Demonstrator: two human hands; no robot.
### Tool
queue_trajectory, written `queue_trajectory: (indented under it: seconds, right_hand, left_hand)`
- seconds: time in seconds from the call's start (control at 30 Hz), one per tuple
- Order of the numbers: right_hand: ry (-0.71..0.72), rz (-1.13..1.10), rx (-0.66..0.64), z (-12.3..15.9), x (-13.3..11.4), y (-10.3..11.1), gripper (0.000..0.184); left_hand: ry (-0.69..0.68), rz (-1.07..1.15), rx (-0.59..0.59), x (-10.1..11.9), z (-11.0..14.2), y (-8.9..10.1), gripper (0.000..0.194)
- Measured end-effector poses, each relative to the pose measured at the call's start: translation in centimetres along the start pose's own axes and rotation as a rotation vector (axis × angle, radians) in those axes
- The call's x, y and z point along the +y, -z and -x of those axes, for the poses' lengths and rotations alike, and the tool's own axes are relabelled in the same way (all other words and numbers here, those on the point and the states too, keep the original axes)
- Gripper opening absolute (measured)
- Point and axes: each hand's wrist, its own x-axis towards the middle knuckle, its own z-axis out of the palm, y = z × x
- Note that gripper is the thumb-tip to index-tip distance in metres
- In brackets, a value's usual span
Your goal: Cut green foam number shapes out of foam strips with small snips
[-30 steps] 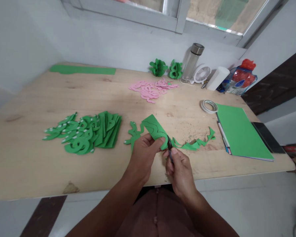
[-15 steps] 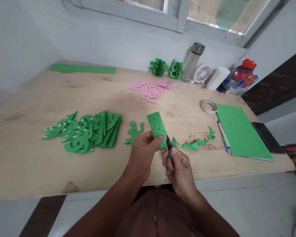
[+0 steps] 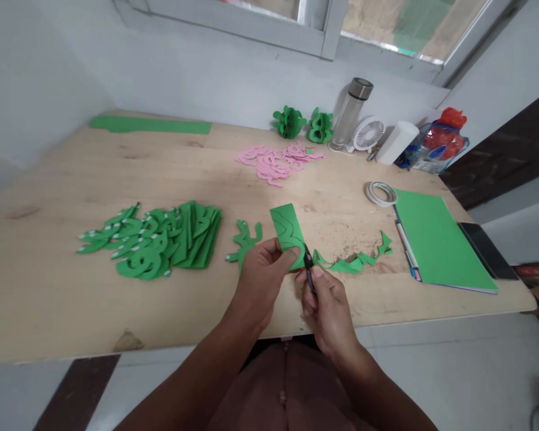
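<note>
Between thumb and fingers, my left hand [image 3: 265,269] pinches a green paper piece [image 3: 287,224] marked with dark wavy lines. Dark-handled scissors [image 3: 309,263] are gripped in my right hand [image 3: 326,299], their blades at the paper's right edge. Just left of my left hand lies a green cut-out [image 3: 245,236] with white-tipped arms. Curly green scraps [image 3: 353,262] rest to the right of the scissors. Farther left is a heap of green cut-outs [image 3: 146,239] with white tips, beside a stack of green folded pieces [image 3: 200,236].
Pink paper cut-outs [image 3: 278,161] lie mid-table. Along the wall stand green paper ornaments [image 3: 289,123], a glass bottle [image 3: 348,117], a small fan [image 3: 369,133] and a white roll [image 3: 397,142]. Tape rolls [image 3: 381,194] and green sheets [image 3: 444,239] are at right; a green strip [image 3: 153,125] is at back left.
The paper in my left hand has shifted slightly right and turned a little against the scissors. Both hands keep their holds.
</note>
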Motion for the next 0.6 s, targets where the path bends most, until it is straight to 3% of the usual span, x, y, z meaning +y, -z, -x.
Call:
queue_trajectory:
  seconds: [0.6]
  right_hand:
    - [-0.003, 0.007, 0.006, 0.08, 0.12, -0.05, 0.054]
  left_hand:
    - [0.002, 0.019, 0.003, -0.18, 0.28, 0.01, 0.005]
